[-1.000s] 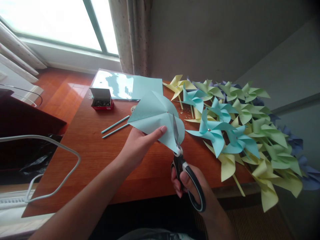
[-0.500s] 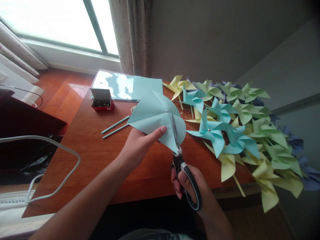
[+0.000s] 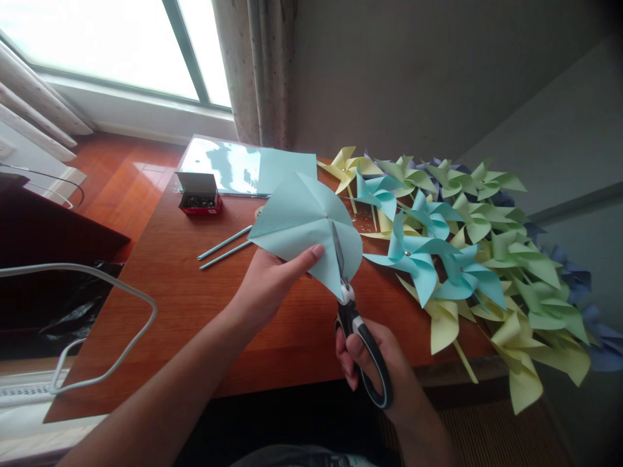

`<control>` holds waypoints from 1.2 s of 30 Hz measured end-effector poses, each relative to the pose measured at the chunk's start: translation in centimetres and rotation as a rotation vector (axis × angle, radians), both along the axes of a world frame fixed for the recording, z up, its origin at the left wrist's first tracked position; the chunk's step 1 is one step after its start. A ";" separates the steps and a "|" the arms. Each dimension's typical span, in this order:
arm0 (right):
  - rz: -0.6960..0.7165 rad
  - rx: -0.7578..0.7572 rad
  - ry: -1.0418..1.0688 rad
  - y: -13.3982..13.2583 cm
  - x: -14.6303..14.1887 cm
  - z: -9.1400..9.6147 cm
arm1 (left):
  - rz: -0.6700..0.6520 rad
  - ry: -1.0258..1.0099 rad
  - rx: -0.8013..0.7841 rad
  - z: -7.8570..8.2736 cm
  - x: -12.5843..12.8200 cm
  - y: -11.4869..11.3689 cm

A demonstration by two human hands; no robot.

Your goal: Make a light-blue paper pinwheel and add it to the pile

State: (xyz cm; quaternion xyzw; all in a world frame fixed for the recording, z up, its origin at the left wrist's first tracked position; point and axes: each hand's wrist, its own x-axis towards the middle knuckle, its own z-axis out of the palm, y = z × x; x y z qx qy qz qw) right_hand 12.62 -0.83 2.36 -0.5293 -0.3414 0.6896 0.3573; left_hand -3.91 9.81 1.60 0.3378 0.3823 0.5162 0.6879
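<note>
You are cutting, as I judge it, a slit into the pale blue paper sheet with creased, curving lobes, which is being held above the brown wooden desk. Your left grip is clamping the sheet, the thumb pressing on top and the fingers mostly hiding below. Your right grip is clasping the black-and-grey handles of the metal scissors. One blade is lying over the paper, its tip pointing at the small mark in the middle and stopping just beside it; the other blade is hiding, so I cannot tell how far the two are standing apart. The next move is calling, I think, for holding the sheet steady and ending the cut before this mark; otherwise you are risking a torn centre. On the right, bright blue four-armed paper pinwheels are lying finished.
</note>
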 end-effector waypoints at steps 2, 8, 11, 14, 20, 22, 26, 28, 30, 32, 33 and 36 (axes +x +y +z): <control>0.007 -0.007 -0.004 0.0 0.1 0.0 | 0.005 -0.009 0.001 -0.1 0.0 0.0; 0.004 -0.025 0.002 -0.1 0.4 -0.1 | 0.018 -0.005 -0.003 -0.2 0.0 0.1; 0.007 -0.026 0.032 -0.2 0.4 -0.2 | 0.018 -0.013 0.011 -0.2 0.0 0.1; 0.017 -0.032 0.062 -0.3 0.4 -0.4 | 0.013 -0.016 0.013 -0.2 0.0 0.1; 0.021 -0.004 0.099 -0.2 0.4 -0.8 | 0.008 -0.015 0.009 -0.3 0.1 0.1; 0.019 -0.007 0.097 -0.2 0.4 -0.8 | 0.004 -0.017 0.007 -0.3 0.0 0.1; 0.020 -0.008 0.097 -0.1 0.4 -0.7 | -0.016 -0.024 0.013 -0.1 0.0 0.1; 0.014 -0.016 0.091 -0.1 0.3 -0.5 | -0.027 -0.027 0.015 0.0 0.0 0.0; 0.004 -0.021 0.078 -0.1 0.2 -0.4 | -0.029 -0.028 0.014 0.1 0.0 0.0; -0.006 -0.017 0.064 -0.1 0.1 -0.3 | -0.028 -0.029 0.013 0.1 0.0 0.0; -0.009 -0.012 0.057 -0.1 0.1 -0.2 | -0.027 -0.027 0.013 0.1 0.0 0.0; -0.007 0.003 0.042 -0.1 0.0 -0.3 | -0.022 -0.022 0.013 0.0 0.1 0.0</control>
